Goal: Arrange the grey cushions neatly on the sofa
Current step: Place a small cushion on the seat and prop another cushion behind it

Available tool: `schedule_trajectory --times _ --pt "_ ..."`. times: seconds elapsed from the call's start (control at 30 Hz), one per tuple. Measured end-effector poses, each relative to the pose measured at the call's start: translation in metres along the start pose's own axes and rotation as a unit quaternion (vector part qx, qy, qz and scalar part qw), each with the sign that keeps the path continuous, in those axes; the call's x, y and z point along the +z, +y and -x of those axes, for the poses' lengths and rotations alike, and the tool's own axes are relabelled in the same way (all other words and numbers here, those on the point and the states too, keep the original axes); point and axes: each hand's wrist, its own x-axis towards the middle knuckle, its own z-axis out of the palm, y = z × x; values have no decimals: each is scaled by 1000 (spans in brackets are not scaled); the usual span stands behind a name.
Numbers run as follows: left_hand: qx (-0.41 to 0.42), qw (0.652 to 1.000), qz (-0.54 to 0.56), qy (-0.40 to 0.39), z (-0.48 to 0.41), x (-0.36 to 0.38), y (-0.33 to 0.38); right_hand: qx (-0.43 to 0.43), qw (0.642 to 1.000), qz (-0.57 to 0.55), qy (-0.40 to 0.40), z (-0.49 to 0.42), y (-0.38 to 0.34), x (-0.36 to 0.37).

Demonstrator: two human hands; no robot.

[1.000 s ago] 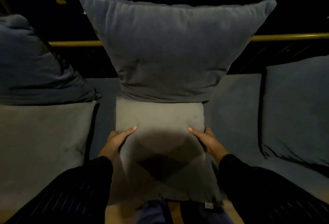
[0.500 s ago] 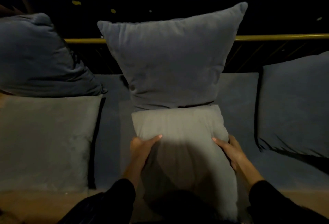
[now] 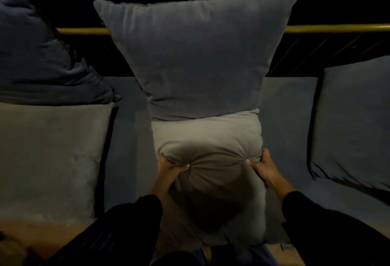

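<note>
At the frame's lower centre, on the sofa seat (image 3: 130, 139), the pale grey cushion (image 3: 207, 136) is pinched at both sides by the left hand (image 3: 168, 173) and right hand (image 3: 264, 168), its soft, light filling bunching, so fuller side grips are judged best

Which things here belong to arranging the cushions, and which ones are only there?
Job:
- light grey cushion, gripped by left hand and right hand
- big blue-grey cushion, upright behind
- flat grey cushion, left
- blue-grey sofa seat

Not part:
- brass rail
</note>
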Motion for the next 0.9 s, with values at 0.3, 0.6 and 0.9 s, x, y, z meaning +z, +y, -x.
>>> schedule_trajectory --times 0.3,0.6,0.9 --pt "-135 972 191 35 -17 -41 84 2 997 -77 31 -54 -87 -21" --pt "44 988 143 45 -49 -41 215 -124 988 -91 4 -90 -184 -26" --pt "59 986 157 7 -51 -45 259 -165 972 -165 -30 -87 -197 -19"
